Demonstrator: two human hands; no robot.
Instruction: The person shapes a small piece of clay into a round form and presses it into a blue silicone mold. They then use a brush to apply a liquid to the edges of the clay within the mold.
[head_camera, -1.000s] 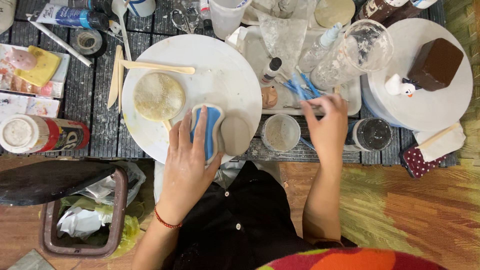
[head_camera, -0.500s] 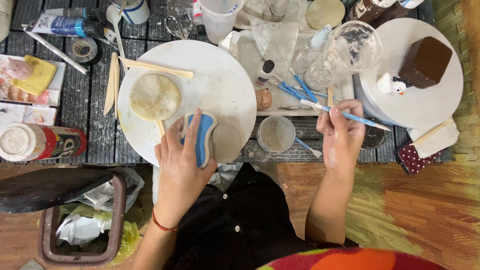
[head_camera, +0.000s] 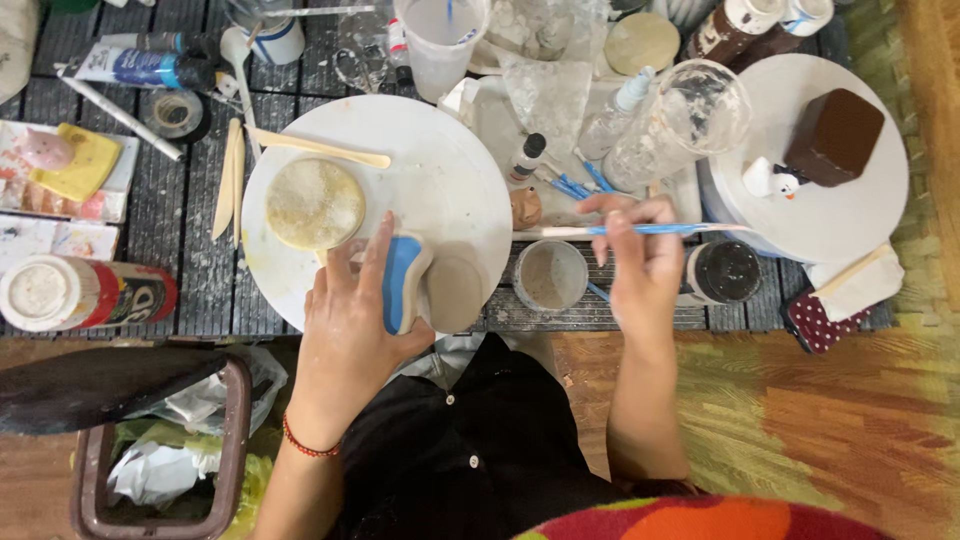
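- Dark slatted desk (head_camera: 130, 290) fills the upper part of the head view, crowded with pottery and painting things; wooden floor and a patterned rug lie below it.
- Left hand (head_camera: 350, 330) has its grip closed around a blue-and-white clay piece (head_camera: 403, 283), fingers laid over the top and thumb underneath, holding it on edge at the near rim of a round white board (head_camera: 440, 170).
- Just past that grip, on the same board, sits a pale round clay disc (head_camera: 315, 203); a wooden modelling stick (head_camera: 320, 148) lies farther out on the board.
- Right hand (head_camera: 640, 265) has its grip pinched shut on a thin blue-handled brush (head_camera: 640, 229), which lies roughly level, its tip end pointing toward the left hand and its blue end sticking out to the other side.
- Directly beside the right grip, toward the left hand, stands a small cup of cloudy water (head_camera: 550, 275); on the outer side stands a dark-lidded jar (head_camera: 725, 271).
- Beyond the right grip lie more blue brushes (head_camera: 575, 185) and a clear glass jar (head_camera: 680, 120) on its side.
- Farther out, a second white board (head_camera: 860, 220) carries a brown block (head_camera: 833, 136).
- Near the left elbow stands a bin (head_camera: 160, 450) holding crumpled paper.
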